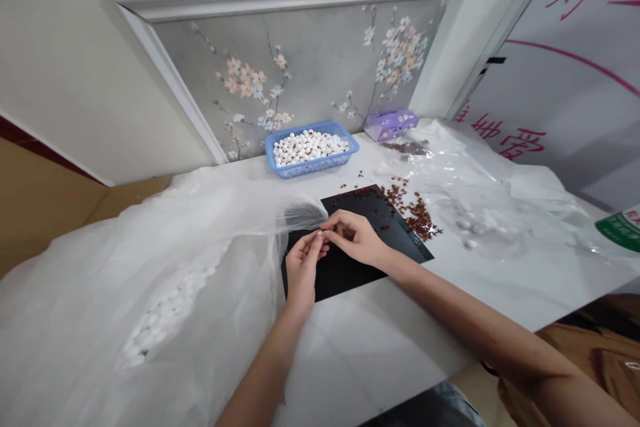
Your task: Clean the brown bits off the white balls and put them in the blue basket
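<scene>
My left hand (pixel 304 263) is closed in a pinch, with a small white ball (pixel 320 233) showing at its fingertips. Right against it, the thumb and fingers of my right hand (pixel 357 239) are pinched together, and what they hold is too small to make out. Both hands are over a black sheet (pixel 340 275) on the white table. Small brown star-shaped pieces (pixel 423 219) lie heaped on the sheet's right edge and the tabletop beyond. Left of my hands, a sheer white bag (pixel 240 213) reaches onto the sheet.
A blue basket (pixel 313 170) of white balls with brown bits stands by the wall. Beside it is a purple packet (pixel 391 125). Clear plastic bags (pixel 470 193) cover the right side of the table. White balls (pixel 167 310) lie within the sheer bag at left.
</scene>
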Demonstrator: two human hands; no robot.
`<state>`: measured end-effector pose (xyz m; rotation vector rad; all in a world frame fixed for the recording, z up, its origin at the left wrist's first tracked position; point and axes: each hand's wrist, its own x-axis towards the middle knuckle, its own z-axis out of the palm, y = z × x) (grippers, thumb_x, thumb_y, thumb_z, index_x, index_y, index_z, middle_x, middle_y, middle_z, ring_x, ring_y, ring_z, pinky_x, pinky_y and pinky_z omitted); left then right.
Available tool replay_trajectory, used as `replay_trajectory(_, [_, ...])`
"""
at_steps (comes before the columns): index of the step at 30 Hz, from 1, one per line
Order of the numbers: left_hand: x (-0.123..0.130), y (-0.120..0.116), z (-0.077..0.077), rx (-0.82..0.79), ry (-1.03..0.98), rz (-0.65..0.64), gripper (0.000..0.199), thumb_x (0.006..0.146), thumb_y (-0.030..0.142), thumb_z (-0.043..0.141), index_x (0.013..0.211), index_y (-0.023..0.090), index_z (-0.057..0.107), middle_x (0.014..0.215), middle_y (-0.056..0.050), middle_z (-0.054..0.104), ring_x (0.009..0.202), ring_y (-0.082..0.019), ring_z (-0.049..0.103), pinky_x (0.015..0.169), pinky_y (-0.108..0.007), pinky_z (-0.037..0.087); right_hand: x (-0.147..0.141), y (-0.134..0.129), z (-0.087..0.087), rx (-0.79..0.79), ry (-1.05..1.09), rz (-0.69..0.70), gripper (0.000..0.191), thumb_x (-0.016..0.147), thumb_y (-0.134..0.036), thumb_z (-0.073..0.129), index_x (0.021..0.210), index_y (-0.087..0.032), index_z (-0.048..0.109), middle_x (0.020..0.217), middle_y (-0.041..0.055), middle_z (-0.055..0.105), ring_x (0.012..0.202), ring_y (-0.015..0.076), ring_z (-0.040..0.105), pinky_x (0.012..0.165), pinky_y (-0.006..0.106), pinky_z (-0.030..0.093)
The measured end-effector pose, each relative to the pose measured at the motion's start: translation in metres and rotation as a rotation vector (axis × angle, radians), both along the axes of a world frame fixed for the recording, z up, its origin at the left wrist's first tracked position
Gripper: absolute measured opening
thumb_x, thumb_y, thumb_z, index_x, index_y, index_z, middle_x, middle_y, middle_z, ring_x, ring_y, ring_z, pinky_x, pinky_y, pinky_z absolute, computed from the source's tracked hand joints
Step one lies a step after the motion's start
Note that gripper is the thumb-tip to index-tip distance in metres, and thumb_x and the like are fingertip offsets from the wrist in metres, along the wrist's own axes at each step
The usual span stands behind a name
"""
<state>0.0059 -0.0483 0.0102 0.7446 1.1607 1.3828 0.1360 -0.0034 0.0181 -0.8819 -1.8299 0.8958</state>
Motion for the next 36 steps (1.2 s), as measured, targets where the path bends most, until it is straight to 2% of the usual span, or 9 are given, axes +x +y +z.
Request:
replay_trajectory(2, [-0.0008,0.0001,0.0,0.002,-0.022,0.003,0.024,0.069,0.032,0.067,0.087,0.017,0.068,0.082,-0.003,0.067,0.069,-0.008,0.058,0.065,-0.019,0.045,0.0,-0.0009,-0.0009,-0.018,-0.007,0.023,0.014,0.08,-0.025,0.055,0.091,-0.017,0.058,0.068,-0.0012,0.054,0.049,0.0065,0.045,0.046,0.02,0.038])
replay_trajectory(7, [-0.0022,0.0005,0.0001,-0.009,-0.057,-0.007,0.025,0.069,0.031,0.068,0.089,0.016,0.068,0.081,-0.003,0.066,0.068,-0.007,0.057,0.065,-0.018,0.045,0.0008,-0.0011,0.0007,-0.013,0.014,0.051,0.012,0.079,-0.024,0.055,0.088,-0.016,0.057,0.085,0.0036,0.057,0.054,0.0052,0.047,0.046,0.018,0.04])
replay_trajectory(13, [-0.0027,0.0016,-0.0037,-0.001,-0.041,-0.014,0.026,0.069,0.032,0.068,0.088,0.015,0.069,0.078,-0.004,0.065,0.067,-0.008,0.056,0.065,-0.018,0.046,0.0036,0.0008,0.0012,-0.047,0.033,0.153,0.012,0.082,-0.025,0.053,0.087,-0.015,0.056,0.087,0.0045,0.055,0.055,0.0047,0.051,0.047,0.018,0.045])
replay_trajectory(21, [-0.0042,0.0014,-0.006,0.011,-0.024,-0.028,0.025,0.068,0.032,0.069,0.088,0.016,0.07,0.077,-0.003,0.066,0.067,-0.007,0.056,0.065,-0.018,0.045,0.0031,0.0026,0.0014,-0.093,-0.011,0.171,0.016,0.083,-0.03,0.053,0.079,-0.014,0.056,0.073,0.0002,0.049,0.051,0.0047,0.049,0.04,0.016,0.042])
replay_trajectory(29, [-0.0062,0.0021,-0.0031,-0.024,-0.075,-0.036,0.022,0.066,0.029,0.071,0.084,0.015,0.07,0.076,-0.002,0.066,0.067,-0.006,0.056,0.066,-0.017,0.045,0.0025,0.0016,-0.0015,-0.104,0.011,0.165,0.021,0.081,-0.033,0.055,0.071,-0.015,0.054,0.071,0.0006,0.05,0.052,0.006,0.05,0.04,0.016,0.041])
replay_trajectory(32, [-0.0062,0.0026,-0.0012,-0.028,-0.11,-0.037,0.024,0.067,0.029,0.07,0.086,0.015,0.07,0.078,-0.002,0.066,0.066,-0.006,0.056,0.065,-0.017,0.045,0.0003,0.0003,-0.0026,-0.13,0.045,0.133,0.018,0.081,-0.033,0.055,0.084,-0.015,0.056,0.071,-0.0007,0.05,0.052,0.0056,0.05,0.043,0.017,0.043])
replay_trajectory(34, [-0.0061,0.0027,0.0005,-0.036,-0.151,-0.023,0.022,0.066,0.029,0.071,0.083,0.015,0.069,0.076,-0.001,0.065,0.066,-0.006,0.056,0.065,-0.017,0.045,-0.0014,0.0001,-0.0037,-0.141,0.075,0.108,0.026,0.08,-0.032,0.056,0.101,-0.017,0.054,0.077,-0.0009,0.05,0.05,0.0042,0.049,0.043,0.017,0.042])
replay_trajectory(36, [-0.0059,0.0027,0.0021,-0.047,-0.184,-0.002,0.019,0.065,0.029,0.072,0.077,0.015,0.068,0.072,0.0,0.064,0.065,-0.006,0.056,0.065,-0.018,0.045,-0.0024,0.0005,-0.0043,-0.114,0.074,0.081,0.035,0.078,-0.031,0.058,0.109,-0.019,0.051,0.082,-0.0006,0.049,0.051,0.0034,0.048,0.042,0.016,0.039])
